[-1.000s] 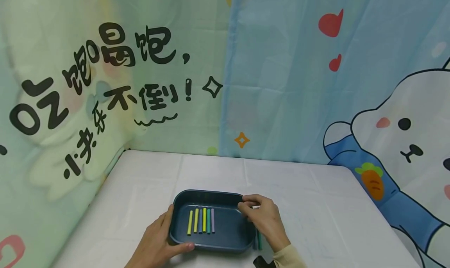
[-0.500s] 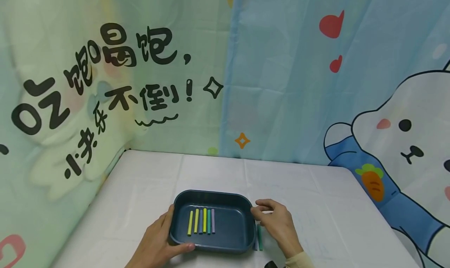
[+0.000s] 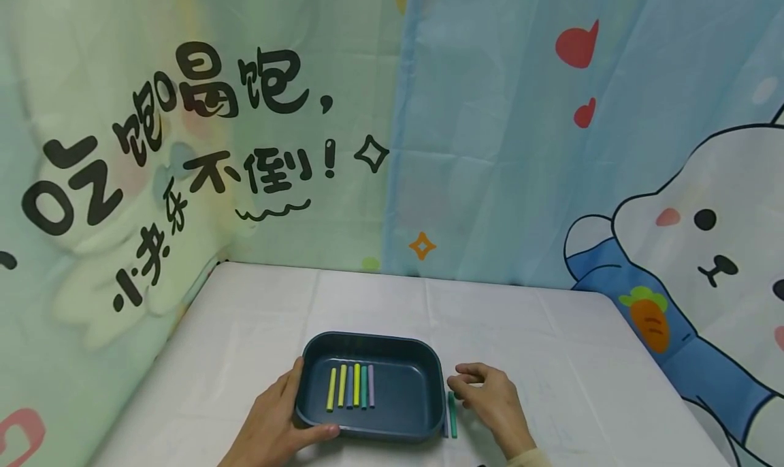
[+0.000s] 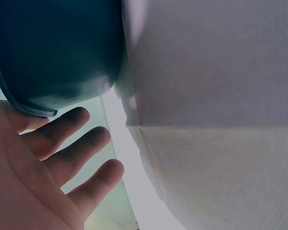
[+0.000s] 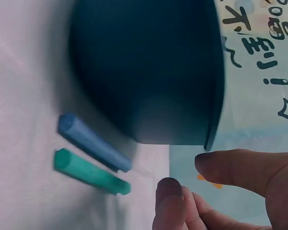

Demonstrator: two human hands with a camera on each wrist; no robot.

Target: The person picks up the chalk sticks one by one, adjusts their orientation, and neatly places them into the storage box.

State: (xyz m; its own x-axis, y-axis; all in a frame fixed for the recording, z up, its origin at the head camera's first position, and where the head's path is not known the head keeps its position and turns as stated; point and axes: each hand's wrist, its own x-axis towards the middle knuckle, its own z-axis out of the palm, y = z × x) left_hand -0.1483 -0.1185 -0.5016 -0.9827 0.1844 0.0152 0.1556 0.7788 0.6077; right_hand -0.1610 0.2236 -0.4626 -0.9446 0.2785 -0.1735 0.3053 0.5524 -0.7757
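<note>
A dark blue tray (image 3: 401,392) stands on the white table, with several yellow, blue, green and purple chalk sticks (image 3: 357,385) lying side by side in it. My left hand (image 3: 269,416) rests against the tray's left end, thumb along the front wall. In the left wrist view its other fingers (image 4: 81,160) extend straight and spread beside the tray. Just right of the tray my right hand (image 3: 493,402) hovers with thumb and forefinger apart, nothing between them. Below it a green chalk stick (image 5: 89,171) and a bluish chalk stick (image 5: 93,141) lie on the tablecloth, next to the tray.
The white tablecloth (image 3: 527,344) spreads around and behind the tray. A printed curtain (image 3: 490,147) with lettering and a cartoon animal hangs along the table's back and sides.
My right hand has moved from the tray's right rim rightward and toward me, above the loose chalk sticks. My left hand and the tray stay in place.
</note>
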